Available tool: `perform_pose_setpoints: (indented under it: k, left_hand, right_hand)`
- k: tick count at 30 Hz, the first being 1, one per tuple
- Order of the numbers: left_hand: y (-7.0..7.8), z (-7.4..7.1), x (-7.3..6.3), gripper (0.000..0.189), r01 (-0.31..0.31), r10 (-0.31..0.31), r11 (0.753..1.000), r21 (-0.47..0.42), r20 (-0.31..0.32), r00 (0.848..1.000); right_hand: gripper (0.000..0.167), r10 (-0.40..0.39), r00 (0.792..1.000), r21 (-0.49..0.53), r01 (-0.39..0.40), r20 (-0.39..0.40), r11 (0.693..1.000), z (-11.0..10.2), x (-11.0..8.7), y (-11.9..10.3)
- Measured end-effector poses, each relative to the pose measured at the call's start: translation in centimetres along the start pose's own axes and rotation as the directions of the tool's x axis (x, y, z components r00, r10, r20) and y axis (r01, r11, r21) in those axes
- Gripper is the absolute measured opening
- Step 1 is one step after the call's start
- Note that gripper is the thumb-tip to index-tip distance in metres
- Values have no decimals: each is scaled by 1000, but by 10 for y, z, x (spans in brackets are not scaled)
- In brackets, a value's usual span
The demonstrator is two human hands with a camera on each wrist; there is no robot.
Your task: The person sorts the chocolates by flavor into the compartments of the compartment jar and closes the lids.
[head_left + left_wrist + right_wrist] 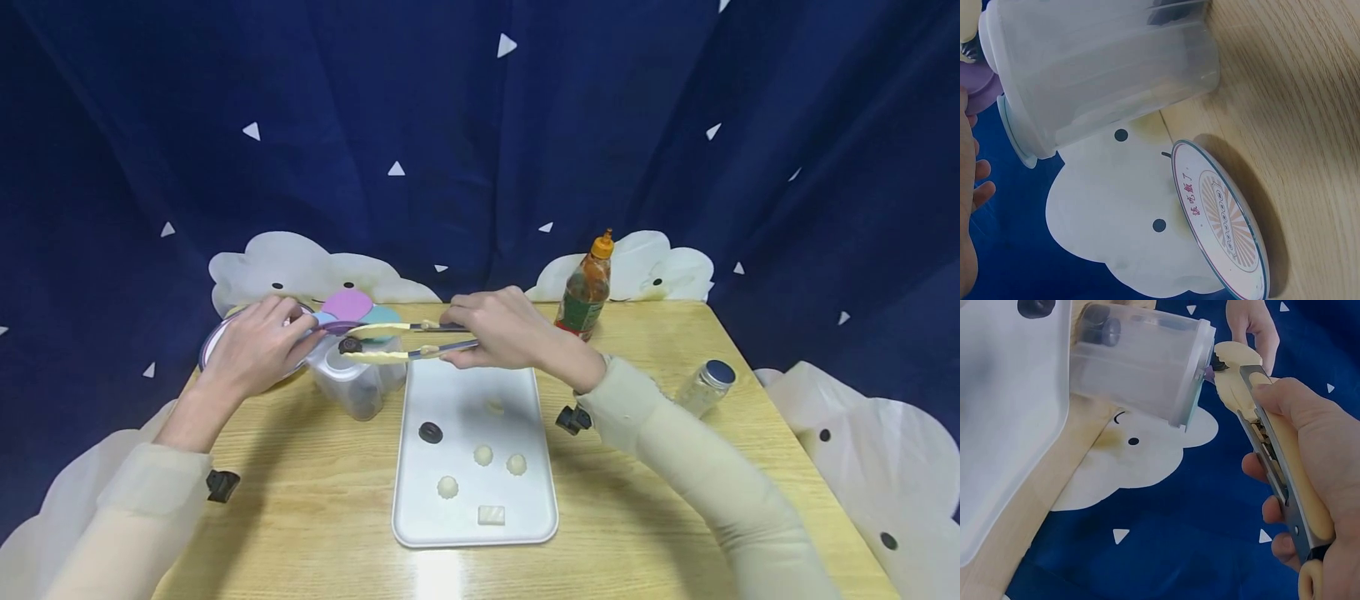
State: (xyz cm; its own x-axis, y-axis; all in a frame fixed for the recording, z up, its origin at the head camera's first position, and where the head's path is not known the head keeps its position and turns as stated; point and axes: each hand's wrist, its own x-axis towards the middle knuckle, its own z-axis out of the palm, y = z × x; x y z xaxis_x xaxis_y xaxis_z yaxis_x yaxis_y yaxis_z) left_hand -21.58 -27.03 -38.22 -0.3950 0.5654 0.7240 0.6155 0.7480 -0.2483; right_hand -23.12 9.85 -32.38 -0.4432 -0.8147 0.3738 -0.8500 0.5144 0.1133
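My left hand point(258, 346) pinches a purple lid point(982, 87) at the top of a clear plastic canister point(352, 393). Pink point(347, 305) and teal point(384, 317) lids show beside it. My right hand point(498, 327) grips cream-tipped metal tongs point(386, 357). Between the tongs' tips, a dark round cookie point(349, 344) is held over the canister's uncovered opening. Dark pieces point(1102, 328) lie inside the canister. On the white tray point(416, 517) are another dark cookie point(431, 432), several small white domed pieces point(483, 455) and a white rectangular piece point(491, 515).
A sauce bottle point(585, 300) with an orange cap stands at the back right. Nearer the right edge is a blue-lidded glass jar point(705, 390). Behind my left hand, a patterned plate point(1222, 219) sits beside the canister. A dark blue curtain point(480, 150) hangs behind the wooden table point(315, 508).
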Motion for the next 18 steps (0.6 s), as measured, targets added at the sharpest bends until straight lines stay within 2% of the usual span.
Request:
perform_pose_setpoints:
  k: [6, 12, 18]
  left_hand:
    - [1, 0, 0, 55, -1, 1, 1000, -4, 5, 1000]
    - [1, -1, 0, 55, 2, -2, 1000, -7, 6, 1000]
    - [0, 0, 1, 55, 2, -2, 1000, -11, 5, 1000]
  right_hand:
    - [43, 4, 1000, 20, -4, 31, 1000, 4, 4, -2]
    - [45, 10, 999, 0, -10, 50, 1000, 5, 4, -3]
    - [46, 15, 999, -15, -15, 44, 1000, -1, -6, -2]
